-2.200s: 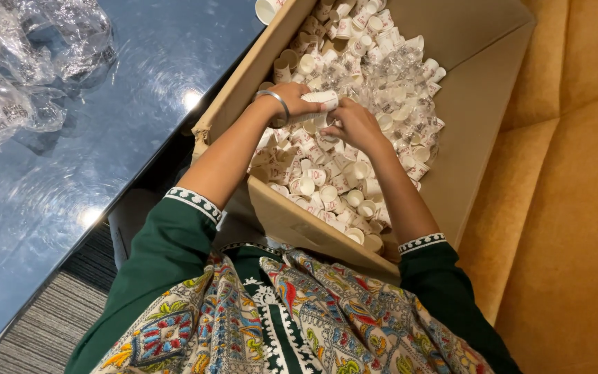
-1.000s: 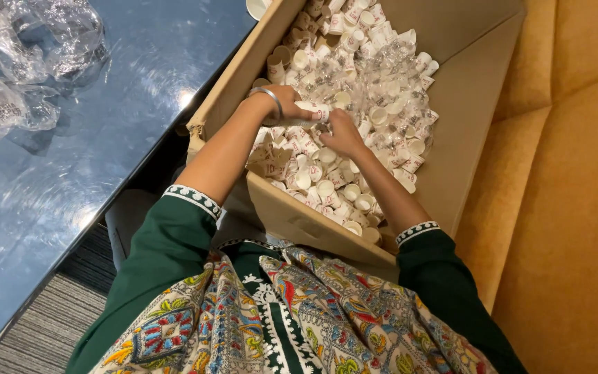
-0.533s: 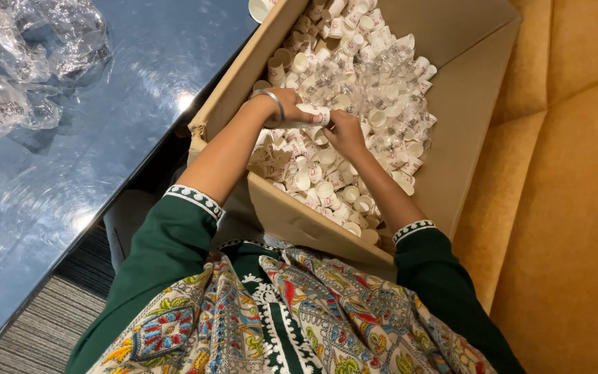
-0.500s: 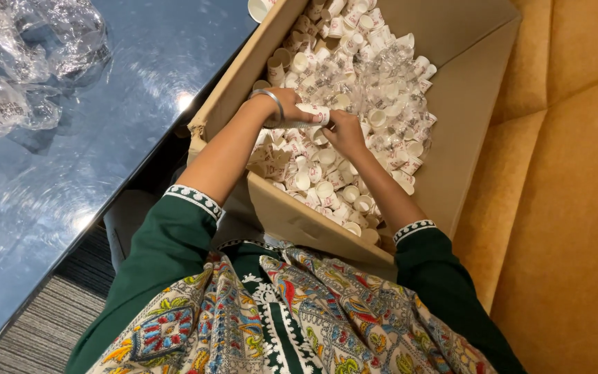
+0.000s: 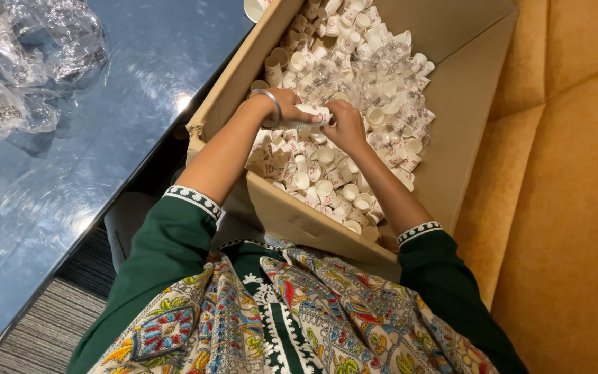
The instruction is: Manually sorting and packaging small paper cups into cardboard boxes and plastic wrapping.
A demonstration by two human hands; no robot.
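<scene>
Single head cam, looking steeply down (close) over cardboard box (image 5: 465, 104), blue table (image 5: 126, 138) left

Warm, even room light falls from overhead. The glossy dark worktop (image 5: 105, 138) at the left of the frame throws back pale glare, with one hot spot near its upper middle. The crumpled clear plastic (image 5: 22, 62) at upper left glints. Inside the cardboard box (image 5: 465, 104) shadows stay soft. Focus is sharp; edges bend slightly.

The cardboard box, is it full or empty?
Fairly full. The cardboard box holds a deep heap of small white cups, though bare cardboard shows along one side.
</scene>
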